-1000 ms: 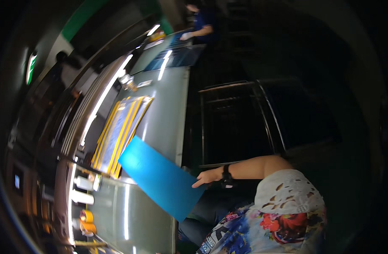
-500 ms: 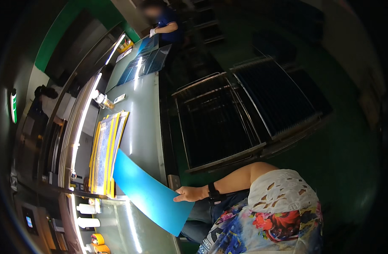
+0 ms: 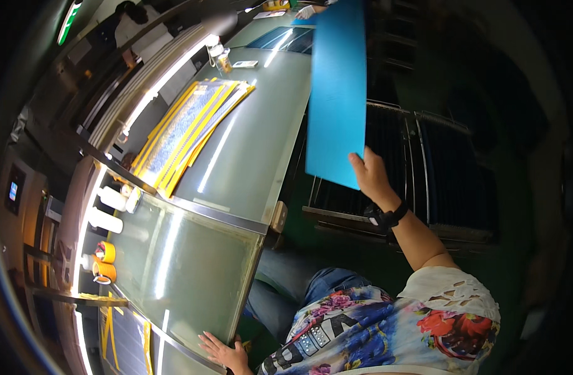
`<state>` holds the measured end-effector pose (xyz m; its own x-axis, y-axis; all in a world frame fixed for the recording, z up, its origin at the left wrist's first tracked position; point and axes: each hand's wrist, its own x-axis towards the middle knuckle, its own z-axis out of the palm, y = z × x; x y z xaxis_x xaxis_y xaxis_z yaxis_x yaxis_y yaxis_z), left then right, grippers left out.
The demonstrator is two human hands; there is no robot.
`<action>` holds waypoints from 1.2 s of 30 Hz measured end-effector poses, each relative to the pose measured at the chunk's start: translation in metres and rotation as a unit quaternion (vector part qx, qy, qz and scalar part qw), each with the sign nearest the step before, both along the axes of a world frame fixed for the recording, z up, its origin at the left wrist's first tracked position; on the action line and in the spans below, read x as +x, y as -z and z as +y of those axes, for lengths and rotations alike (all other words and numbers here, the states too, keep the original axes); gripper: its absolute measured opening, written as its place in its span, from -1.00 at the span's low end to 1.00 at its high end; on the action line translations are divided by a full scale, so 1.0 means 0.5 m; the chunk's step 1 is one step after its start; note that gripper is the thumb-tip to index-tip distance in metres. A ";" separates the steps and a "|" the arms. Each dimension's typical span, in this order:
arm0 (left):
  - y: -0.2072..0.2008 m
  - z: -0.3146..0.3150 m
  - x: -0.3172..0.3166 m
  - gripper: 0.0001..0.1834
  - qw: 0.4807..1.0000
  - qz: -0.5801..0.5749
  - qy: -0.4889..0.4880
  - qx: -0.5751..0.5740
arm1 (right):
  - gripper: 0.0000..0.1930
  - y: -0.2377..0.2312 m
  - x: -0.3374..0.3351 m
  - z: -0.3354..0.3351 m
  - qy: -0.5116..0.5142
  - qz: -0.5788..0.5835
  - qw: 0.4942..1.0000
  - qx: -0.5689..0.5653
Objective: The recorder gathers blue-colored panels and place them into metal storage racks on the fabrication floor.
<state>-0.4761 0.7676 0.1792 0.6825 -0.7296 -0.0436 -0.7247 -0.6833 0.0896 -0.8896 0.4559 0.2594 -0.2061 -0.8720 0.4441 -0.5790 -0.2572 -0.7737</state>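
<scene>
A long, thin, plain blue sheet (image 3: 337, 94) is held up beside the bench, reaching past the top edge of the view. My right hand (image 3: 374, 178) is closed on its lower right corner, thumb over the near face. It is in front of the wire racks, and its far end hides part of a co-worker. My left hand (image 3: 226, 353) rests at the near edge of the glass-topped bench (image 3: 202, 275), fingers spread, holding nothing. A stack of yellow-edged panels (image 3: 196, 128) lies farther up the bench, apart from both hands.
Dark wire racks (image 3: 452, 169) stand on the floor to the right. White bottles (image 3: 105, 219) and orange tape rolls (image 3: 104, 271) line the bench's left side. A small white device (image 3: 244, 64) lies toward the far end, near dark gridded panels (image 3: 280, 40). A co-worker's gloved hand (image 3: 305, 12) shows beyond.
My right hand has carried the blue sheet up and to the right, off the yellow-edged stack. My left hand has come into view at the bench edge. The view has turned.
</scene>
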 end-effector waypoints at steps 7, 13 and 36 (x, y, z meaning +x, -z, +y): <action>-0.003 -0.008 -0.014 0.04 1.000 -0.005 -0.012 -0.014 | -0.76 0.072 -0.020 -0.025 0.106 0.105 0.985 0.090; -0.008 -0.006 -0.019 0.05 0.999 -0.004 -0.020 -0.028 | -0.73 0.099 0.017 -0.015 0.179 0.181 0.951 0.177; -0.017 -0.021 -0.023 0.06 0.999 -0.005 -0.042 -0.009 | -0.76 0.119 0.097 -0.029 0.176 0.222 0.932 0.225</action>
<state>-0.4875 0.7572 0.1877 0.7412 -0.6709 -0.0225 -0.6664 -0.7394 0.0955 -0.8411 0.4414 0.2000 -0.3981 -0.9034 0.1593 -0.8552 0.3027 -0.4208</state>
